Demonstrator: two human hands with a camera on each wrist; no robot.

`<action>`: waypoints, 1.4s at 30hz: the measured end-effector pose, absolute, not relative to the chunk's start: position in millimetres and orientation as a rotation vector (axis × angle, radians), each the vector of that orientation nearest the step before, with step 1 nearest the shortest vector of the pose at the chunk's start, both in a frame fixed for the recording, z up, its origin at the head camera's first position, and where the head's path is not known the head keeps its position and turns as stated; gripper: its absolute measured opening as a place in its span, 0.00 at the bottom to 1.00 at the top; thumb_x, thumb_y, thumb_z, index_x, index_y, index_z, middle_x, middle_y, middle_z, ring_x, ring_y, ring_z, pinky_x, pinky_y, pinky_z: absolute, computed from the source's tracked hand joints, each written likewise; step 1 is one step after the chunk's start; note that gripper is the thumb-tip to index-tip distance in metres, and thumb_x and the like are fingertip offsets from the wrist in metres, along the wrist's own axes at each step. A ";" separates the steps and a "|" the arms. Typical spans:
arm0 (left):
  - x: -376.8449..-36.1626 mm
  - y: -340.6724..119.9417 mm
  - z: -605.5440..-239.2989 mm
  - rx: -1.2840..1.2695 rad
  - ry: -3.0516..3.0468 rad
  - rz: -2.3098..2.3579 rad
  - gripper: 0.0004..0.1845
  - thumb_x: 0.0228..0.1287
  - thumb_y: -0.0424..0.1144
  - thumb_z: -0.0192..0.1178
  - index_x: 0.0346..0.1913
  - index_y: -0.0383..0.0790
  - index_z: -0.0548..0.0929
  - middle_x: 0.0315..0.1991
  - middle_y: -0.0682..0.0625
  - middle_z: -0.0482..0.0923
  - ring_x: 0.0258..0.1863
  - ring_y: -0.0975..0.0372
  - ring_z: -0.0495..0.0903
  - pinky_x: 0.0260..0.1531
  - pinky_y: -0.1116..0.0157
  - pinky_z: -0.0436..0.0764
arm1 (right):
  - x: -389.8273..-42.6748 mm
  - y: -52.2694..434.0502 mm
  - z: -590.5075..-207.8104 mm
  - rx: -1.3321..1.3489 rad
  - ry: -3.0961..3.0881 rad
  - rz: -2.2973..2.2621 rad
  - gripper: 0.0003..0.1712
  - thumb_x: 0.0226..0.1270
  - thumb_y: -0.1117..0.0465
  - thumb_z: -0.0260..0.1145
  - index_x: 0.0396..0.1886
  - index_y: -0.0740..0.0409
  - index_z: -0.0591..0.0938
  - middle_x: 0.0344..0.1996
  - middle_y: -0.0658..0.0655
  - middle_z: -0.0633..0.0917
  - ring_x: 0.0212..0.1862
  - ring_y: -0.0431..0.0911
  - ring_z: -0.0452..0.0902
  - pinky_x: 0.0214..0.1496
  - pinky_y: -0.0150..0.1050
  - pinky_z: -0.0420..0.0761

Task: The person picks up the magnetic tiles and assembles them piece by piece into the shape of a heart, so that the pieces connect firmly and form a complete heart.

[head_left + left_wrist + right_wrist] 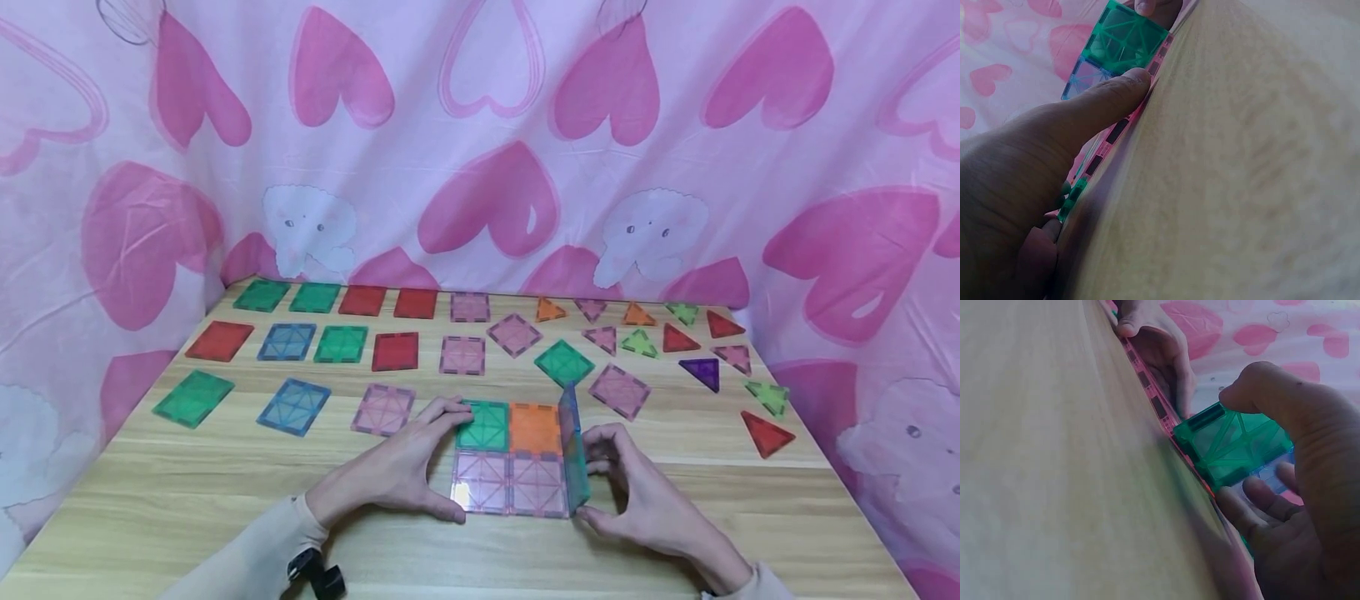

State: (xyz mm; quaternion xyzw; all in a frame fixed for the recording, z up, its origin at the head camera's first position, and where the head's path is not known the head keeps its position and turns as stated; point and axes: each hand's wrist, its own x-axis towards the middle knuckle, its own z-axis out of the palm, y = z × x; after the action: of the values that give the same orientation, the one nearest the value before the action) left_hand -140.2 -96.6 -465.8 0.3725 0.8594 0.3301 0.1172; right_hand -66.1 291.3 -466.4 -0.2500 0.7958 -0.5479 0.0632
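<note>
Four square magnetic tiles lie flat as a block: a green tile (483, 427), an orange tile (535, 428) and two pink tiles (538, 483) nearer the front. Along the block's right edge stand an upright green tile (1241, 440) and, behind it, an upright blue tile (1088, 76). My left hand (401, 467) holds the block's left side, fingers at the flat green tile and thumb by the front pink corner. With my right hand (645, 500) I hold the upright green tile, thumb at its front edge and fingers along its outer side.
Loose square tiles in green, blue (293, 407), red (395, 352) and pink lie in rows behind and left. Several triangle tiles (767, 433) lie at the right. A pink heart-patterned curtain (487, 167) hangs around the wooden table (420, 558).
</note>
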 end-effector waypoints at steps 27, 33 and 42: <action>-164.3 -65.3 -440.2 1.137 2.595 1.072 0.57 0.59 0.63 0.83 0.87 0.53 0.66 0.84 0.51 0.61 0.82 0.55 0.65 0.74 0.39 0.76 | -77.0 291.5 -477.3 -0.807 2.289 -1.762 0.69 0.58 0.67 0.89 0.91 0.59 0.53 0.81 0.70 0.66 0.80 0.53 0.70 0.78 0.33 0.73; -207.7 -11.7 -421.8 1.301 2.535 1.233 0.49 0.68 0.49 0.80 0.87 0.51 0.66 0.84 0.50 0.66 0.82 0.53 0.68 0.75 0.40 0.76 | -75.1 291.5 -477.8 -0.794 2.285 -1.753 0.69 0.59 0.67 0.88 0.91 0.59 0.52 0.81 0.70 0.67 0.79 0.55 0.71 0.78 0.33 0.74; -248.6 29.0 -429.1 1.252 2.373 1.249 0.40 0.80 0.45 0.70 0.88 0.57 0.64 0.87 0.54 0.63 0.85 0.56 0.63 0.82 0.44 0.68 | -73.5 290.0 -475.0 -0.787 2.287 -1.736 0.69 0.60 0.66 0.88 0.91 0.58 0.52 0.82 0.68 0.68 0.78 0.56 0.72 0.78 0.32 0.73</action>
State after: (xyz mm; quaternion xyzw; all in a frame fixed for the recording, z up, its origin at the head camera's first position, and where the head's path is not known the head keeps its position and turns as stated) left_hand -248.6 29.0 -429.1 0.4214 0.7985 0.4202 0.0909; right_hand -73.5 290.0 -475.0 -0.2634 0.7657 -0.5811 0.0820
